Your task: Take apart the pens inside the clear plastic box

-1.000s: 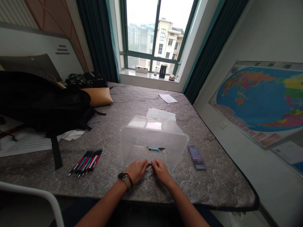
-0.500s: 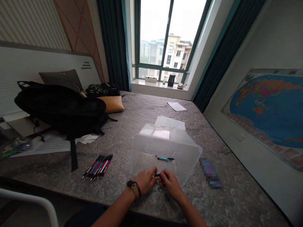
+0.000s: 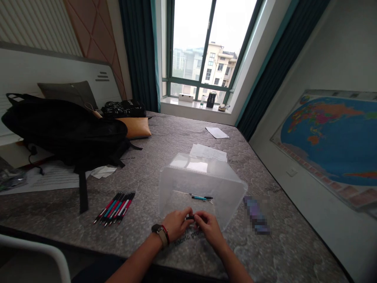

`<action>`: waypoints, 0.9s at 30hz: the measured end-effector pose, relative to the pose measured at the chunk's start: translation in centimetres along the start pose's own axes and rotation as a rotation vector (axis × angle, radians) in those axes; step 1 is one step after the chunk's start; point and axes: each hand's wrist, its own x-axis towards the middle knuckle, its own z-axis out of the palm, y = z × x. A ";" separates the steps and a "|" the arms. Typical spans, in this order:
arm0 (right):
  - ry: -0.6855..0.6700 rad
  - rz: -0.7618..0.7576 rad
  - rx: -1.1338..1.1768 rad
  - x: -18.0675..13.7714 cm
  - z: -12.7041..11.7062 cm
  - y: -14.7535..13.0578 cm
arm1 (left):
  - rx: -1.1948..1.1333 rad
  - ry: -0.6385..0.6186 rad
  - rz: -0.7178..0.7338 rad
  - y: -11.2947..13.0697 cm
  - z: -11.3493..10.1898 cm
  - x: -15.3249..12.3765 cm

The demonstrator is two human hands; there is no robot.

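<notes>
Both of my hands meet at the near rim of a clear plastic box (image 3: 206, 179) on the grey quilted mattress (image 3: 165, 137). My left hand (image 3: 176, 224), with a watch on the wrist, and my right hand (image 3: 209, 229) pinch a small dark pen (image 3: 190, 217) between their fingertips. Inside the box lie a teal pen (image 3: 199, 198) and a thin dark one beside it. A row of several red, teal and black pens (image 3: 115, 207) lies on the mattress to the left of my hands.
A black backpack (image 3: 64, 131) with a hanging strap sits at the left, papers under it. An orange cushion (image 3: 136, 127) lies behind it. Loose sheets (image 3: 208, 152) lie beyond the box. A blurred small object (image 3: 255, 215) lies right of the box. A white chair rail (image 3: 35, 251) is near left.
The view has shifted slightly; my hands stay together at the box's near rim, still pinching the dark pen. Nothing else has moved.
</notes>
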 end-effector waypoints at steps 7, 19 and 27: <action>0.179 0.018 0.025 0.2 -0.7 0.6 | -0.006 0.008 -0.053 -0.4 0.4 0.5; -0.111 0.021 -0.375 -1.2 0.5 0.4 | -0.127 0.133 -0.118 -0.5 0.1 0.7; 0.370 -0.023 -0.121 0.0 -1.4 -0.4 | -0.252 0.229 -0.089 -0.7 0.1 0.8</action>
